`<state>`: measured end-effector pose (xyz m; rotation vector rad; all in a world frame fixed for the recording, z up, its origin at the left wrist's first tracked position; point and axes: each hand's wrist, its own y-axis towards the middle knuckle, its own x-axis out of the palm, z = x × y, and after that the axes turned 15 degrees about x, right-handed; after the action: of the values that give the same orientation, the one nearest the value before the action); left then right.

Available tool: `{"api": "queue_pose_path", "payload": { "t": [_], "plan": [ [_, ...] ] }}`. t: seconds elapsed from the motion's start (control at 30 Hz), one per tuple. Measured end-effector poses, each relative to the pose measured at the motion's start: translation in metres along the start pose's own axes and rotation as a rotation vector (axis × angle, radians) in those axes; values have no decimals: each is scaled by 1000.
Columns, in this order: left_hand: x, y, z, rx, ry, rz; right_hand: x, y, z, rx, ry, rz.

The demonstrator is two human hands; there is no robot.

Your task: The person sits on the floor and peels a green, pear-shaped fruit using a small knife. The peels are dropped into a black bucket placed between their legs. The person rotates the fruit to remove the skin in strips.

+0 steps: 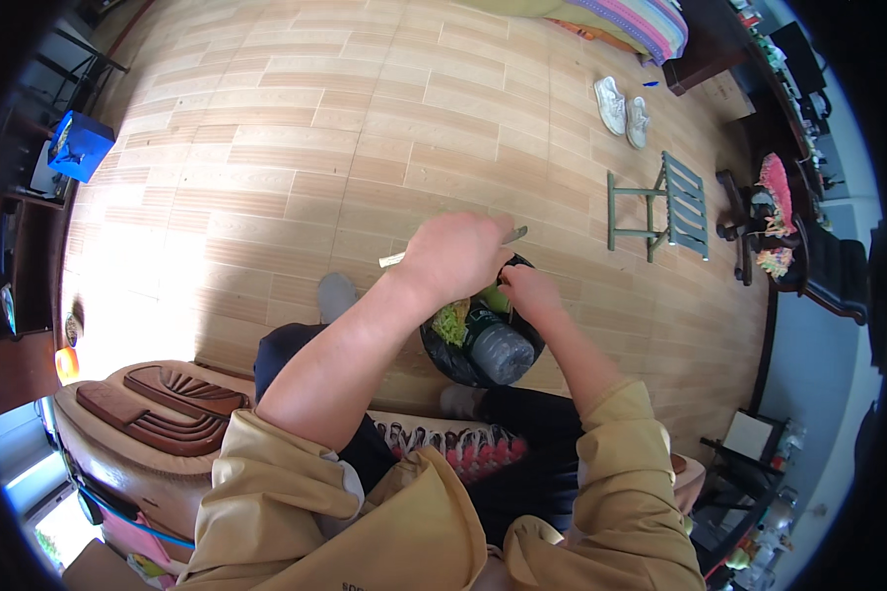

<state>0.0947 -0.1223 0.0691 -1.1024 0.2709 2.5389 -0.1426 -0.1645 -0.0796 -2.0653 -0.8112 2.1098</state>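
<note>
My left hand [458, 251] is closed around a slim knife-like tool. Its pale end [392, 259] sticks out on the left of the fist, and a grey curved tip [516, 235] shows on the right. Just below and to the right, my right hand [532, 292] has curled fingers over the rim of a bin with a black plastic liner [437, 356]. A green, smooth piece, perhaps a vegetable [495, 299], lies under those fingertips; whether they grip it is hidden. Inside the bin are a clear plastic bottle [504, 356] with a dark label and some yellow-green leafy scraps [451, 323].
Wood-look floor tiles [281, 162] surround the bin. A green folding stool [684, 210] and white shoes [621, 111] are ahead to the right. A leather sofa armrest [133, 458] with carved wood is at my left, and a blue box [81, 146] stands farther off.
</note>
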Motion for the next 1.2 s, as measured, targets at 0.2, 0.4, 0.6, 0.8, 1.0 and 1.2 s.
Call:
{"api": "queue_pose_path", "payload": {
  "t": [0.2, 0.4, 0.6, 0.8, 1.0, 1.2],
  "plan": [
    [0, -8, 0, 8, -181, 115, -118, -58, 4, 64, 521, -101],
    [8, -13, -32, 154, -722, -8, -212, -134, 19, -106, 1175, -223],
    [59, -18, 23, -27, -1615, -236, -223, -151, 8, -82, 1745, -205],
    [87, -15, 59, -149, -1789, -195, -174, -139, 30, -77, 2137, -10],
    [75, -15, 82, -364, -1617, 43, -104, -166, -18, -3, 1403, 216],
    [61, -8, 79, -294, -1245, -34, -111, -160, -21, 8, 1764, 23]
  ]
}}
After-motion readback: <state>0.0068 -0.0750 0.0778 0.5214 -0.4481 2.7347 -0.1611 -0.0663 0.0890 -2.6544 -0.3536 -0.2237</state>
